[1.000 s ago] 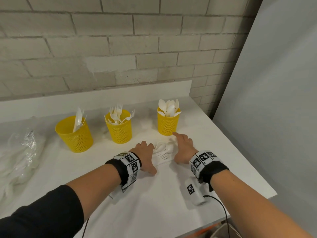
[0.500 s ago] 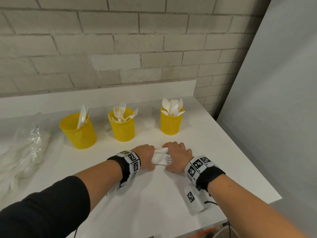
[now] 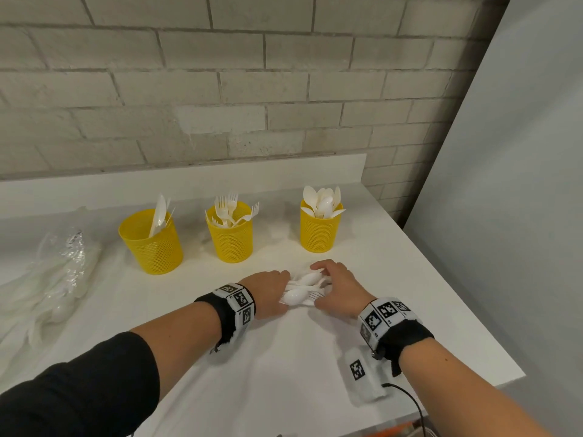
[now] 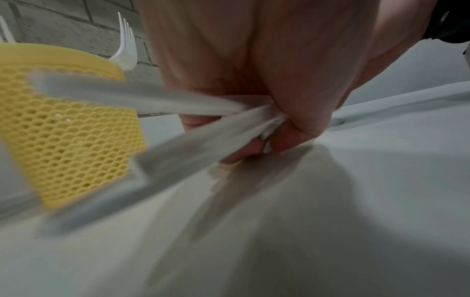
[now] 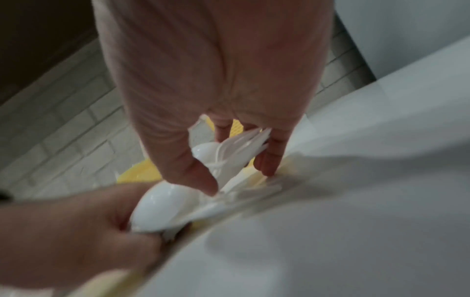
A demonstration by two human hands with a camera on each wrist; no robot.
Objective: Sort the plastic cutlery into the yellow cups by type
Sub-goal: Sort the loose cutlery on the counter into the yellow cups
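Observation:
Three yellow mesh cups stand in a row on the white table: the left cup (image 3: 150, 244) has knives, the middle cup (image 3: 230, 238) forks, the right cup (image 3: 319, 231) spoons. In front of them lies a bundle of white spoons and forks (image 3: 302, 290), held between both hands. My left hand (image 3: 268, 293) grips the handle ends (image 4: 178, 144), fingers curled round them (image 4: 267, 140). My right hand (image 3: 335, 287) closes thumb and fingers round the spoon and fork heads (image 5: 229, 156). The forks cup (image 4: 71, 128) stands just beyond the left hand.
A crumpled clear plastic bag (image 3: 60, 263) with more white cutlery lies at the table's left. A white marker-tagged device (image 3: 359, 373) with a black cable sits near the front edge under my right wrist. A brick wall is behind; a grey panel stands on the right.
Both hands have closed in from the sides on the loose cutlery. The spread-out pieces are now gathered into one bundle gripped between them.

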